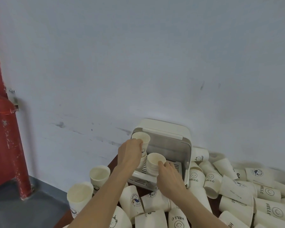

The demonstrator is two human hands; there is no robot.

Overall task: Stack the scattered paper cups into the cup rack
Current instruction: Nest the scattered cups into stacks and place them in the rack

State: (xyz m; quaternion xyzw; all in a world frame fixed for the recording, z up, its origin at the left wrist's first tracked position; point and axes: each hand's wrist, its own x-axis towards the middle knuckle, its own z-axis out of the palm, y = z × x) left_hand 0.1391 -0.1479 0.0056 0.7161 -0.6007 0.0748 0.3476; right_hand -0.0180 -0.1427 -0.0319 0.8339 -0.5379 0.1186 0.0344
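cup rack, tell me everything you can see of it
The cup rack is a cream, plastic-looking box with rounded corners, open at the front, lid raised, standing against the wall. Its slotted tray holds two upright cup stacks: the left hand grips one, the right hand touches the other. Loose cups crowd its right side.

We see our two bare forearms reaching in from the lower edge, with no sleeves on them as far as they show. Our left hand [130, 153] and right hand [169, 176] are bare too: no gloves, rings, watch or wristband. The fingernails look short and unpainted.
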